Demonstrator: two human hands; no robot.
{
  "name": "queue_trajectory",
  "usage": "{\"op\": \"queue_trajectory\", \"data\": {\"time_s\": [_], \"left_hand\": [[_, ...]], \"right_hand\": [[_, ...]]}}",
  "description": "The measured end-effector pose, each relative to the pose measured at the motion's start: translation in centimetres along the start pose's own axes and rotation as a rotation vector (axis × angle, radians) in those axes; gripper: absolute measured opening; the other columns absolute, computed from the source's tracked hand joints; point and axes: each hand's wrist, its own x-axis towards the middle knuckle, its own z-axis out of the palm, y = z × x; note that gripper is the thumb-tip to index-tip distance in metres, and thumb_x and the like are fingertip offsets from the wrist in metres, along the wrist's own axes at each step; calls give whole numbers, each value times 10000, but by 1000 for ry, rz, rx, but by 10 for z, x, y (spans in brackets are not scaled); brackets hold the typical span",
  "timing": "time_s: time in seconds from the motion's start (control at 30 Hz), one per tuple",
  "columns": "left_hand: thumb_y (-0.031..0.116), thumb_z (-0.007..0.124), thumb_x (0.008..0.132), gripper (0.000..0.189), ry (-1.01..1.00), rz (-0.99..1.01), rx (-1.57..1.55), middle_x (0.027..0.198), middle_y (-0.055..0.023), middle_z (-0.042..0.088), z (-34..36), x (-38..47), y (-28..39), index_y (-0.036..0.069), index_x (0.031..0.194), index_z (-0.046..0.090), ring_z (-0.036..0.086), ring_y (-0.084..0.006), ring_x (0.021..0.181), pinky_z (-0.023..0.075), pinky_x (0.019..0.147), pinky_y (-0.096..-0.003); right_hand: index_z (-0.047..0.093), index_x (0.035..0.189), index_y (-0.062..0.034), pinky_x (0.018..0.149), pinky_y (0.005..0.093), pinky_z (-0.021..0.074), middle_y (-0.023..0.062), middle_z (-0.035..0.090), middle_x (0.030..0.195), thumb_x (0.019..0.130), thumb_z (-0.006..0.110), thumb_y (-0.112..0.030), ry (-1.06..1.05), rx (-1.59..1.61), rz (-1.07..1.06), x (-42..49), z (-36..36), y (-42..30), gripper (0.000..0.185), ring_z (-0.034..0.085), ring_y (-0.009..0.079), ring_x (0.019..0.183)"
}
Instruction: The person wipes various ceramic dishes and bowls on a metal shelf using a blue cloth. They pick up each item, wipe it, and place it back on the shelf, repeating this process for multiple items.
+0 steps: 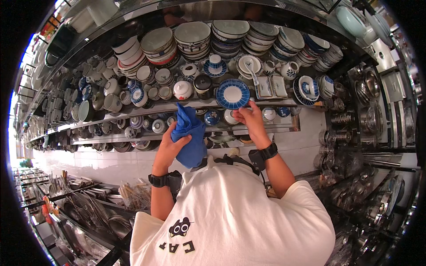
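Observation:
A folded blue cloth [190, 141] is gripped in my left hand [169, 143], in front of the shelf edge. My right hand [251, 121] has its thumb and fingers at the lower rim of a blue and white ceramic plate [232, 94]. The plate is at the front edge of the shelf, its face towards me; whether it still rests on the shelf I cannot tell. Left of it stands a dark-lidded jar [202, 84], and beside that a white lidded pot [182, 90]. To the right lie rectangular dishes [265, 87] and a white spoon [250, 66].
Stacked bowls [192, 36] fill the back of the shelf. Cups and small pots [113, 102] crowd its left part. A lower shelf holds more lidded pots [159, 126]. Metal ware [369, 116] stands at the right, and racks of utensils [133, 193] are at the lower left.

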Motion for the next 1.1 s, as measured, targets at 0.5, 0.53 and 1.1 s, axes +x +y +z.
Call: {"op": "queue_trajectory", "data": {"time_s": [0.5, 0.53, 1.1], "left_hand": [[98, 729, 844, 637, -40, 45, -52, 1133, -90, 648, 12, 7, 7, -43, 1385, 425, 608, -138, 994, 494, 892, -285], [99, 728, 844, 617, -42, 44, -65, 1124, -87, 650, 13, 6, 11, -37, 1373, 441, 607, -135, 987, 492, 889, -282], [126, 717, 837, 492, -132, 112, 20, 1071, -62, 657, 20, 14, 7, 7, 1277, 529, 600, -131, 943, 482, 860, -267]], "right_hand": [[507, 1376, -66, 694, 309, 562, 114, 724, 968, 920, 585, -53, -17, -695, -190, -33, -48, -31, 463, 707, 171, 787], [664, 1140, -80, 666, 324, 548, 105, 726, 841, 891, 601, -69, 110, -792, -329, -34, -63, -43, 258, 711, 190, 737], [569, 1319, -67, 786, 473, 551, 177, 675, 1145, 864, 702, -411, 819, -1675, -181, 18, -181, -173, 586, 658, 353, 1007]]}}
